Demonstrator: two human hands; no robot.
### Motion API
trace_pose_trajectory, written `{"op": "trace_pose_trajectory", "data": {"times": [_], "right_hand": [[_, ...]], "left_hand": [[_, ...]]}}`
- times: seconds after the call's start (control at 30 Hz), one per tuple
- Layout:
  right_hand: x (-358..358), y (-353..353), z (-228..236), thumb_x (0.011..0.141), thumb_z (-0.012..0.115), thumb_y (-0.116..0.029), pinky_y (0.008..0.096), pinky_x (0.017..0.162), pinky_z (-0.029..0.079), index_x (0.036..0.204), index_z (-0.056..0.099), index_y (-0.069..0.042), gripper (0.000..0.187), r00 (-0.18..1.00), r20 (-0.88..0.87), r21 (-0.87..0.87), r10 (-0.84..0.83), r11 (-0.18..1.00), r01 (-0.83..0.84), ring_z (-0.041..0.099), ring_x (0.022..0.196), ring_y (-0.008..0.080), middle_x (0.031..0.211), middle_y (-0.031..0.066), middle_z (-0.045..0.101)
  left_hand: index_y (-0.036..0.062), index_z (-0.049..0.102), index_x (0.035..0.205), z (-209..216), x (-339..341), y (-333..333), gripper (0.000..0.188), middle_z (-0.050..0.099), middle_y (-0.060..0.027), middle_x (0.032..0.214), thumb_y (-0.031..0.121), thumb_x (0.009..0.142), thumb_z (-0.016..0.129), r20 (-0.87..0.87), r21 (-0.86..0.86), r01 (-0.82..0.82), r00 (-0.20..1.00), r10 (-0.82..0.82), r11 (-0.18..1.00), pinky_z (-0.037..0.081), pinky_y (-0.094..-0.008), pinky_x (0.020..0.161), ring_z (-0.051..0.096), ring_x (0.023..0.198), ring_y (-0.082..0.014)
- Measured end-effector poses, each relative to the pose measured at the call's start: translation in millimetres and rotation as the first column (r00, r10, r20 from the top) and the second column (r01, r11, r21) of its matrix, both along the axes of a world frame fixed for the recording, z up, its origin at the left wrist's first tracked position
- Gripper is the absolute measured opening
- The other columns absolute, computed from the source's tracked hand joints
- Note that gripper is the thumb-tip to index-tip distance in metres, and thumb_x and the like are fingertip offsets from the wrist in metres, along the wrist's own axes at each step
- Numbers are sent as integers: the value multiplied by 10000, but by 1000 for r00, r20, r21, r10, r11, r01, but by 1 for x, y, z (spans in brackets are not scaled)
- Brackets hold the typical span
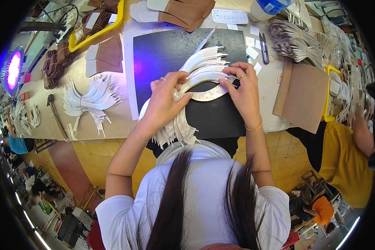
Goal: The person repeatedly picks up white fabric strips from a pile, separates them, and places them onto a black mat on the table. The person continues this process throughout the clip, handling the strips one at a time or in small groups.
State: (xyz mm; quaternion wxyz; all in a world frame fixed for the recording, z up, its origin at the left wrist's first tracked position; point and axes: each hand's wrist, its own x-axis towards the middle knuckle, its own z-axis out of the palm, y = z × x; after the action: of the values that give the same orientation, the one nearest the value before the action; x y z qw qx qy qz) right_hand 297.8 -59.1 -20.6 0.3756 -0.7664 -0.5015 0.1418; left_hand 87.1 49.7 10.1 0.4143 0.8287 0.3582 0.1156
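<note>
A fan of curved white strips (204,62) lies spread on a black board (212,121) in front of me. The nearest curved strip (207,96) bows toward me, its underside or face speckled beige. My left hand (168,96) bends over the strips' left part, thumb and fingers closed on that strip. With thumb and fingertips, my right hand (243,89) pinches the right end of the same strip. More strip ends (179,129) hang out below my left hand at the board's front edge.
To the left are a tied bundle of white strips (91,100), a hammer (56,114) and brown pieces (110,56). On the right lie snips (264,49), paper slips (253,52), bundled strips (296,41) and a brown sheet (302,89). Another person (348,162) is at the far right.
</note>
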Motion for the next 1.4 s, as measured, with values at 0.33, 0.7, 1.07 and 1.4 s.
{"op": "trace_pose_trajectory", "data": {"times": [0.33,0.7,1.07,1.4], "right_hand": [[-2,1,13,876,739,-82,247,749,486,1017,701,0,167,924,-381,-63,-28,998,4,586,791,109,906,33,685],[-2,0,10,892,724,-88,239,727,500,1071,709,4,202,828,-559,8,-31,999,43,582,760,81,925,29,716],[13,-9,18,977,655,-166,237,708,478,1047,711,2,190,502,-855,67,134,987,-148,585,764,79,883,36,698],[11,5,8,880,725,-143,309,783,485,1100,713,-35,246,982,-188,-31,1,999,-7,604,846,217,964,93,612]], "left_hand": [[89,563,1258,-2,0,0,525,641,-31,1104,112,782,784,-4,0,5,1000,-5,1000,347,-346,972,576,929,-166],[93,568,1264,2,0,0,520,634,-35,1110,113,790,779,-9,-12,20,1000,-20,1000,342,-345,963,566,946,-171],[65,724,953,1,-7,5,353,581,-61,1043,400,842,745,4,-33,138,990,-138,990,310,-382,934,530,975,-223],[74,701,1033,0,-2,-4,257,596,-95,1129,167,808,783,6,62,42,999,-43,997,373,-402,1015,503,1130,-299]]}}
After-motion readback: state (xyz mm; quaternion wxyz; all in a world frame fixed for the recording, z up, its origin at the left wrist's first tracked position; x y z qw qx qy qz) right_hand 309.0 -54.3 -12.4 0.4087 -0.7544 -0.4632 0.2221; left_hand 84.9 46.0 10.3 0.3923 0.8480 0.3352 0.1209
